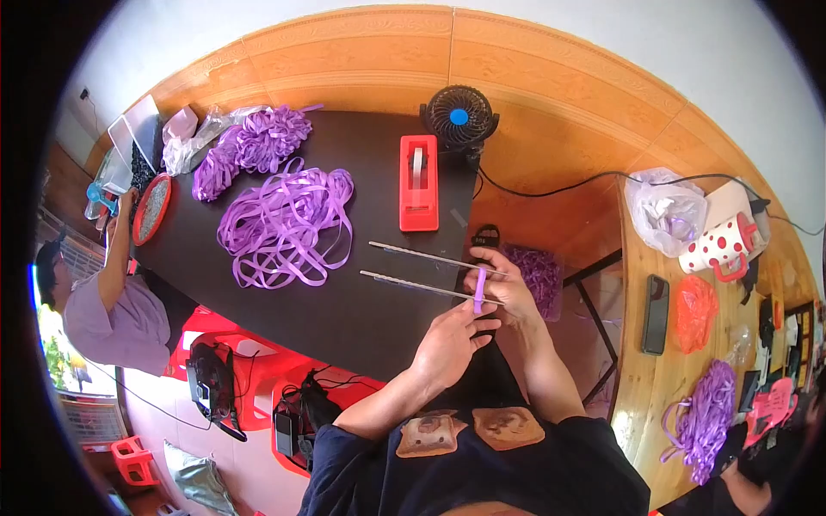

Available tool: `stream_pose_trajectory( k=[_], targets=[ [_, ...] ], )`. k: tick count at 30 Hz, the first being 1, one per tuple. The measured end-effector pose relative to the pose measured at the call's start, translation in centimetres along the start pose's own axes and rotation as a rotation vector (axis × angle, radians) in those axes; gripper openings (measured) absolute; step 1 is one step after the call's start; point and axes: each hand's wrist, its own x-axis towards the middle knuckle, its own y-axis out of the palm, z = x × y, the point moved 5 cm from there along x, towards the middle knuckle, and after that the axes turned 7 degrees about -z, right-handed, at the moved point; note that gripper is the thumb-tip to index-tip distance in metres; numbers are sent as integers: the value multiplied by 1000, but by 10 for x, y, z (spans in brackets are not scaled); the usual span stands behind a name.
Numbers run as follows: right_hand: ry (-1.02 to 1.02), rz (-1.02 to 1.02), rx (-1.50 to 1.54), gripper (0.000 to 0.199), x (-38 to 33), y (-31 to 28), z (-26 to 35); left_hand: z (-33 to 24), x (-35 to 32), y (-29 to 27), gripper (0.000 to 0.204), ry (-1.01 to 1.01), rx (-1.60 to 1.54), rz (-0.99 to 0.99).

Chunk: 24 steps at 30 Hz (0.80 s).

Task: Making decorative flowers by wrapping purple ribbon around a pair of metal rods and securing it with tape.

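Two thin metal rods (pixel 422 257) run side by side over the dark table's right edge. Purple ribbon (pixel 480 291) wraps across both rods near their right ends. My left hand (pixel 450 344) is below it, with thumb and forefinger closed on the ribbon's lower end and the other fingers curled. My right hand (pixel 509 294) is closed around the rods' right ends beside the ribbon; some of its fingers are hidden. A loose heap of purple ribbon (pixel 288 224) lies on the table to the left, with a thicker purple bundle (pixel 258 146) behind it.
A red tape dispenser (pixel 419 185) and black fan (pixel 459 119) stand beyond the rods. At right, a wooden table (pixel 635 413) bears a phone (pixel 656 315), a dotted mug (pixel 718 247) and purple ribbon (pixel 704 421). Another person (pixel 116 318) sits at left, near a red tray (pixel 153 209).
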Motion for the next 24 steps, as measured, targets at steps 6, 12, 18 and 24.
stream_pose_trajectory(
  k=[6, 12, 18, 24],
  targets=[
    [8, -29, 92, 60, -16, 1, 21, 1, 0, 3, 36, -5, 6, 0],
    [-10, 35, 108, 68, -19, 6, 25, 2, -1, 1, 36, -2, 1, -5],
    [-2, 92, 128, 67, -19, 11, 23, 2, 0, 0, 37, -5, 1, 9],
    [144, 180, 567, 48, -16, 23, 13, 2, 1, 0, 40, 0, 9, 18]
  ],
)
